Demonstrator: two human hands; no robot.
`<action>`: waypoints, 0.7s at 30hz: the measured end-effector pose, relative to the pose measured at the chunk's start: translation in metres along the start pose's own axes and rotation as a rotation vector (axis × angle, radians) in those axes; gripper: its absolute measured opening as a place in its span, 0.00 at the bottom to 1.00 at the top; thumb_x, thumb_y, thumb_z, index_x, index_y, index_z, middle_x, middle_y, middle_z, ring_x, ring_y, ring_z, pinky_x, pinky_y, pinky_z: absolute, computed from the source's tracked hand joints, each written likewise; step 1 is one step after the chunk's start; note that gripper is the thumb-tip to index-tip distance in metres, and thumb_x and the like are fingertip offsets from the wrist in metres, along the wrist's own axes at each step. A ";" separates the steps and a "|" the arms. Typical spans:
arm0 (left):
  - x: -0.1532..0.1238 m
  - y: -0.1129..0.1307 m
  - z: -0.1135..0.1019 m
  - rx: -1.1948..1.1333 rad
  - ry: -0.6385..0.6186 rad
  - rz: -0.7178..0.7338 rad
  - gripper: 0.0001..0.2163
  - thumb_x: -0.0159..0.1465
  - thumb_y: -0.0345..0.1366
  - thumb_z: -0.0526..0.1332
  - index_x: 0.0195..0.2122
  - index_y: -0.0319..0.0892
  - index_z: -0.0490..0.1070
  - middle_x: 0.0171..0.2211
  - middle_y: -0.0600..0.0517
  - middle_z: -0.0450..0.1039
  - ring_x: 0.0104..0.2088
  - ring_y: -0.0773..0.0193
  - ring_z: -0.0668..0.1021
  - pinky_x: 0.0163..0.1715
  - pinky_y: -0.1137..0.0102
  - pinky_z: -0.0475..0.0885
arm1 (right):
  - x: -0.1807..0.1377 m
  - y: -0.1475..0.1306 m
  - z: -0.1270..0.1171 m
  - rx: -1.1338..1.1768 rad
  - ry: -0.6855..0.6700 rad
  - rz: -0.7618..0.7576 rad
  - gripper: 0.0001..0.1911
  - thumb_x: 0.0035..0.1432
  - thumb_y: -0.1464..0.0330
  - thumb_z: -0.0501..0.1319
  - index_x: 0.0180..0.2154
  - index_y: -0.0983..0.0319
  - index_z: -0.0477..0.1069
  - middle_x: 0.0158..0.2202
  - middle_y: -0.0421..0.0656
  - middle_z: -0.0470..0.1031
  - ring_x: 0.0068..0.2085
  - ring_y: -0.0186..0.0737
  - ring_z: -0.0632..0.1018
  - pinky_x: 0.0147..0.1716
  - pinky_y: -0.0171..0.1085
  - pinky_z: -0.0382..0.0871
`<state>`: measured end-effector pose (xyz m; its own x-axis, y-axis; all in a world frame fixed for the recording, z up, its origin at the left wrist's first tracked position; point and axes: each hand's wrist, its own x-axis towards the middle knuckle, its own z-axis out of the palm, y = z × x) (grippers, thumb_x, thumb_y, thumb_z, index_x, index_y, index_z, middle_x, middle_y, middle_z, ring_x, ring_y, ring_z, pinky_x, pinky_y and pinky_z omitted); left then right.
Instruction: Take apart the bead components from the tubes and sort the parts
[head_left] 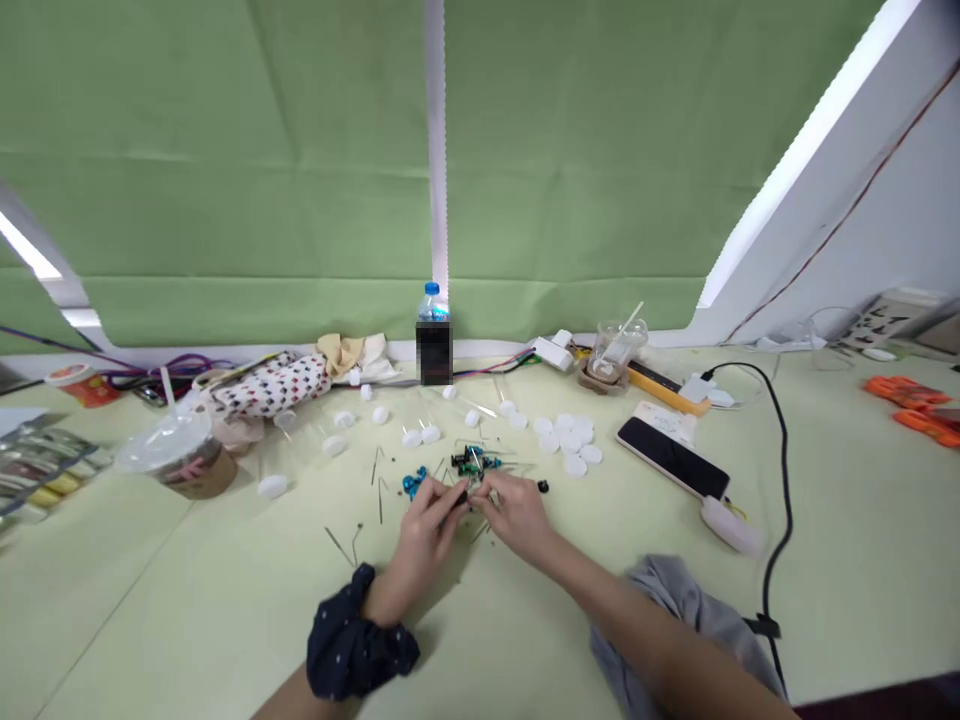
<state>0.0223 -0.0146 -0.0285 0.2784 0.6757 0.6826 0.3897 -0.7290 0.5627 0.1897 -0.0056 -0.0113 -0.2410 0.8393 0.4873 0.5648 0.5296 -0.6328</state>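
Observation:
My left hand (426, 528) and my right hand (515, 510) meet at the middle of the pale green table (187, 620), fingertips pinched together on a small dark part (466, 494) that I cannot make out. Just beyond them lies a little heap of blue and black small parts (474, 462), with more blue pieces (413, 483) to the left. Thin metal pins (377, 478) lie scattered left of the hands. A dark scrunchie (352, 640) sits on my left wrist.
Several white round caps (571, 438) are scattered past the parts. A phone (672, 456) and a black cable (780, 480) lie to the right, a lidded drink cup (180, 455) to the left, a water bottle (433, 335) at the back. Grey cloth (675, 600) lies under my right forearm.

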 end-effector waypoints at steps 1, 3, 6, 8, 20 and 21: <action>0.002 0.000 -0.001 0.003 0.003 0.009 0.19 0.65 0.29 0.54 0.56 0.50 0.65 0.31 0.52 0.60 0.31 0.66 0.67 0.30 0.70 0.68 | 0.001 0.000 0.000 0.017 0.005 0.017 0.11 0.55 0.69 0.59 0.22 0.61 0.64 0.21 0.38 0.68 0.24 0.34 0.69 0.26 0.31 0.58; 0.005 -0.001 -0.003 0.013 -0.012 0.006 0.17 0.65 0.30 0.55 0.54 0.50 0.66 0.30 0.53 0.60 0.31 0.66 0.67 0.30 0.70 0.68 | 0.004 0.001 0.000 0.043 0.008 0.055 0.10 0.54 0.70 0.60 0.22 0.61 0.64 0.21 0.37 0.67 0.23 0.33 0.68 0.26 0.31 0.58; 0.009 -0.004 -0.006 0.044 0.008 -0.013 0.15 0.64 0.30 0.56 0.52 0.48 0.68 0.29 0.54 0.60 0.30 0.67 0.67 0.29 0.71 0.67 | 0.007 0.004 0.001 0.096 -0.035 0.039 0.09 0.55 0.69 0.59 0.23 0.61 0.64 0.20 0.36 0.66 0.23 0.32 0.66 0.26 0.31 0.58; 0.009 -0.006 -0.007 0.056 -0.005 -0.024 0.15 0.64 0.31 0.57 0.52 0.48 0.69 0.29 0.54 0.60 0.30 0.67 0.67 0.29 0.71 0.66 | 0.008 0.005 0.000 0.118 -0.069 0.015 0.08 0.56 0.69 0.59 0.25 0.61 0.66 0.21 0.36 0.67 0.23 0.31 0.66 0.26 0.31 0.59; -0.007 -0.003 -0.002 0.050 -0.080 -0.023 0.23 0.65 0.24 0.53 0.60 0.48 0.58 0.34 0.50 0.62 0.35 0.66 0.69 0.34 0.70 0.71 | -0.001 0.010 0.006 0.106 -0.061 0.002 0.14 0.57 0.67 0.59 0.21 0.62 0.66 0.18 0.37 0.64 0.21 0.31 0.64 0.23 0.31 0.56; -0.009 -0.005 -0.001 0.047 -0.084 -0.024 0.23 0.64 0.24 0.53 0.60 0.48 0.57 0.34 0.50 0.63 0.35 0.66 0.69 0.34 0.70 0.71 | 0.000 0.011 0.007 0.122 -0.044 0.001 0.14 0.57 0.66 0.59 0.21 0.62 0.67 0.18 0.37 0.65 0.21 0.31 0.64 0.23 0.31 0.57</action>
<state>0.0169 -0.0174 -0.0369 0.3406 0.7013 0.6262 0.4371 -0.7078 0.5550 0.1909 0.0008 -0.0225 -0.2762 0.8429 0.4618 0.4658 0.5376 -0.7028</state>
